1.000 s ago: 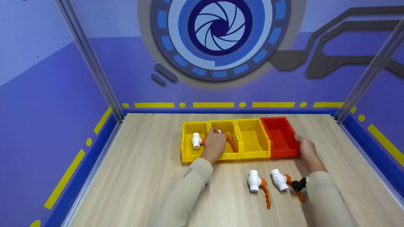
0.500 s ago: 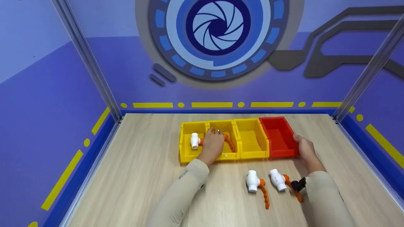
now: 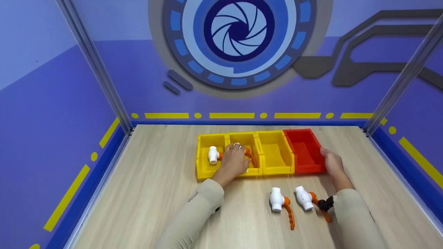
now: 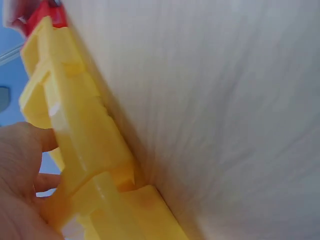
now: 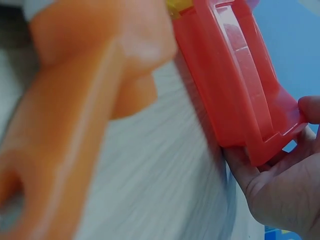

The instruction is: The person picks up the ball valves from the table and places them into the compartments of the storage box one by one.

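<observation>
My left hand (image 3: 232, 162) reaches into the second yellow bin (image 3: 276, 170) from the left, over a white ball valve with an orange handle (image 3: 252, 158). Its thumb stands apart from the fingers; the valve body is mostly hidden beneath them. In the left wrist view, the left hand (image 4: 22, 175) shows beside the yellow bin wall (image 4: 85, 140). My right hand (image 3: 335, 167) grips the outer side of the red bin (image 3: 306, 152). In the right wrist view, its thumb lies at the rim of the red bin (image 5: 215, 90), with fingers below.
Another white ball valve (image 3: 213, 155) lies in the leftmost yellow bin. Two more ball valves, a nearer one (image 3: 277, 199) and one by the right sleeve (image 3: 304, 198), lie on the wooden table (image 3: 155, 173). Purple panels (image 3: 121, 79) enclose the back and sides.
My left thumb has come out away from the fingers, and the left wrist and forearm have shifted slightly left. The right hand stays at the red bin.
</observation>
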The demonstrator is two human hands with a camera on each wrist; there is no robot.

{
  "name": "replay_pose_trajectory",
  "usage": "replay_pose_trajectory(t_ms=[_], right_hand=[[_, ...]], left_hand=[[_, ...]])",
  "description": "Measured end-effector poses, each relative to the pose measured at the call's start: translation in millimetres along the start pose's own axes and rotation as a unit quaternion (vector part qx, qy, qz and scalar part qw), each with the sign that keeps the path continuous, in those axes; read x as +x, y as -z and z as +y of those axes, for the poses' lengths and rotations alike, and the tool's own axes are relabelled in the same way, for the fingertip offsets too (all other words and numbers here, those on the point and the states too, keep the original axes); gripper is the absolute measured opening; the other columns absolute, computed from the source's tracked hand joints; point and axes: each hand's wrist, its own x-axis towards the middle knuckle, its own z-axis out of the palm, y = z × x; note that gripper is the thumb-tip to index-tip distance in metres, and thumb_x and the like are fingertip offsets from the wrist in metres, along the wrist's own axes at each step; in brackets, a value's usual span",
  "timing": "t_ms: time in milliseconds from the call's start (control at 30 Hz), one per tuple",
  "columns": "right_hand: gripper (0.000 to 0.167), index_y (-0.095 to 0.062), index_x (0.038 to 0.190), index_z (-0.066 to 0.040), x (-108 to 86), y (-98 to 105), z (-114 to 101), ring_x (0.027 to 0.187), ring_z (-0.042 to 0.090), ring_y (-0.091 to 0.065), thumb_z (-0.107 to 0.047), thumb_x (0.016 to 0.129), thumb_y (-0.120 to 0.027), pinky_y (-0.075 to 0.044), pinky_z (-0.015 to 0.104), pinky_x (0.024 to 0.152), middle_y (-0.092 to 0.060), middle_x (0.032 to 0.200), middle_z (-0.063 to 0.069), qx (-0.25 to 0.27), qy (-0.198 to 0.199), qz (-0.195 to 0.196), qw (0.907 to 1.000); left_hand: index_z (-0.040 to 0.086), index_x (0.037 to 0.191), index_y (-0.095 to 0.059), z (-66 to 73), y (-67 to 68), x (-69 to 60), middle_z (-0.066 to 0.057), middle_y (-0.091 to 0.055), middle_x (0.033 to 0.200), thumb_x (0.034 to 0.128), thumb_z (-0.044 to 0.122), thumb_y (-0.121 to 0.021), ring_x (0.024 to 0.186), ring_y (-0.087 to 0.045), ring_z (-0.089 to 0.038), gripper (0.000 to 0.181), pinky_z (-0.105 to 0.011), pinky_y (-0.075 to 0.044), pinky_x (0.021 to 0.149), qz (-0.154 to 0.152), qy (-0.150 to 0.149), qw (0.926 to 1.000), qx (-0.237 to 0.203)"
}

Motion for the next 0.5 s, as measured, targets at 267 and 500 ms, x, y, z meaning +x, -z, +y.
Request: replay_pose_trajectory(t_ms=[267, 500], right_hand=[[0.07, -0.023, 0.171, -0.012, -3.0, -6, -1, 0.156, 0.032, -0.027, -0.05, 0.112, -0.029, -0.016, 0.052, 0.136, -0.023, 0.176, 0.016, -0.003, -0.006, 0.001, 1.0], [0.072, -0.021, 0.171, -0.013, -18.6, -13, -13, 0.162, 0.038, -0.03, -0.054, 0.112, -0.031, -0.029, 0.056, 0.133, -0.024, 0.178, 0.019, -0.029, 0.021, 0.036, 0.9987]], left_hand=[[0.013, 0.161, -0.047, -2.1, 12.8, -24.4, -0.008, -0.056, 0.159, 0.1052, 0.045, -0.066, 0.153, -0.046, -0.027, 0.067, -0.047, -0.026, 0.135, -0.027, -0.001, 0.9934, -0.111], [0.017, 0.164, -0.043, -7.9, 30.1, -52.2, -0.008, -0.052, 0.162, 0.106, 0.046, -0.064, 0.152, -0.046, -0.029, 0.068, -0.052, -0.026, 0.134, -0.022, -0.022, 0.989, -0.145]])
